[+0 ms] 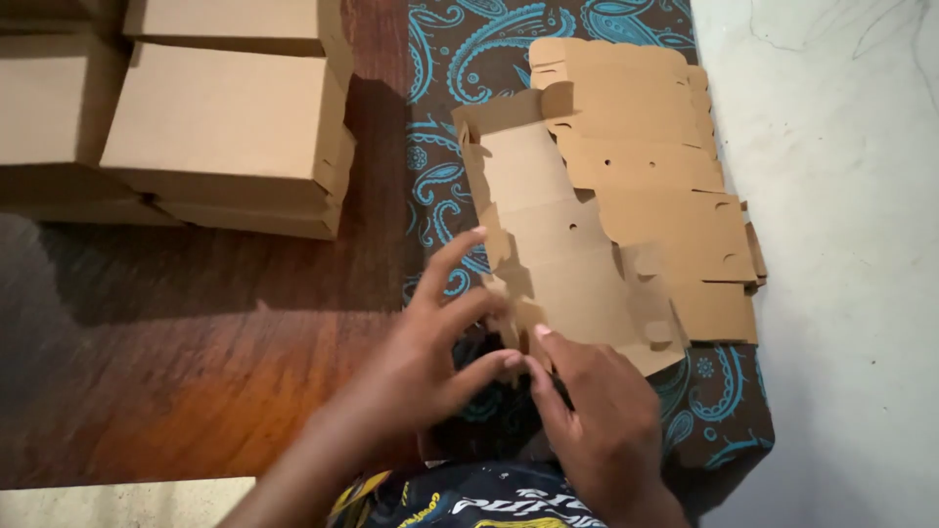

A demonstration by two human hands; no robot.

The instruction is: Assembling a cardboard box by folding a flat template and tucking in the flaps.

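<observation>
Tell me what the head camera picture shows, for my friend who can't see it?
Two bare hands, the left hand and right hand, pinch the near edge of a flat cardboard box blank lying on a blue paisley cloth. Folded cardboard boxes sit stacked on the wooden floor to the left.

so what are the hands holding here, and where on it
Both hands, left and right, pinch the near edge of the top flat cardboard box blank, at its tabs.

Both hands, left hand [430, 342] and right hand [597, 411], pinch near edge of flat die-cut cardboard blank [626, 205] on blue paisley cloth [460, 59]. Folded cardboard boxes [225, 127] stacked on wooden tabletop [196, 342], left.
</observation>
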